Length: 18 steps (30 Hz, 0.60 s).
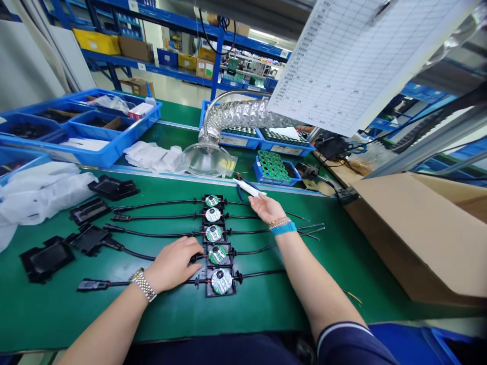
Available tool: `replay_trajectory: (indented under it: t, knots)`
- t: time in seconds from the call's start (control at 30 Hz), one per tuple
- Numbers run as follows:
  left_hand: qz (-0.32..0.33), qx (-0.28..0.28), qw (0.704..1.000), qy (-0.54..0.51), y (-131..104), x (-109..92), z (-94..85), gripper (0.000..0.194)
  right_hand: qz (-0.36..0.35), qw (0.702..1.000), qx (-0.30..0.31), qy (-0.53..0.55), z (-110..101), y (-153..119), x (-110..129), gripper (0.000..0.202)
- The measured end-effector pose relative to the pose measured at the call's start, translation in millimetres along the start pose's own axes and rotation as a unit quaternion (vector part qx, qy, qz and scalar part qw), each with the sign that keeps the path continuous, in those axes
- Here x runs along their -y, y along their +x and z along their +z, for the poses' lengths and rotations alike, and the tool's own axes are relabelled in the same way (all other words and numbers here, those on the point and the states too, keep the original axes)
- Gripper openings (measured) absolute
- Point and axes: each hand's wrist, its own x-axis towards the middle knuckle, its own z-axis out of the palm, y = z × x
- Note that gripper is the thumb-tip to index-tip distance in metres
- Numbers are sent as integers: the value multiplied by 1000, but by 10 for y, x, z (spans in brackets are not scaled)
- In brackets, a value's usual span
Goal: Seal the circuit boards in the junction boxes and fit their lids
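Note:
Several round circuit boards (221, 281) sit in a column of black plastic housings (210, 291), with black cables (163, 234) running out to both sides. My left hand (173, 262) is at the left edge of the second-nearest housing, its fingers and thumb bent around the black cable there. Past the far right side of the column, my right hand (267, 208) has its fingers at the lower end of a white tube (246, 187). The tube's narrow tip points away and to the left. Blue-handled pliers (240, 192) lie partly behind the tube.
Loose black housing parts (47, 258) and white wrapping (41, 192) lie left. A fume-extraction hood (207, 158) hangs at the back, near a small blue bin (276, 170) of green boards. Right stands an open cardboard box (414, 238); a paper sheet (342, 61) hangs above.

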Motion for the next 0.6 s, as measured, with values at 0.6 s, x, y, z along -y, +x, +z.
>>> replay_trajectory:
  t: [0.6]
  knots:
    - [-65, 9, 997, -38, -511, -326, 223, 26, -385, 660, 277, -582, -519, -1514, -859, 14]
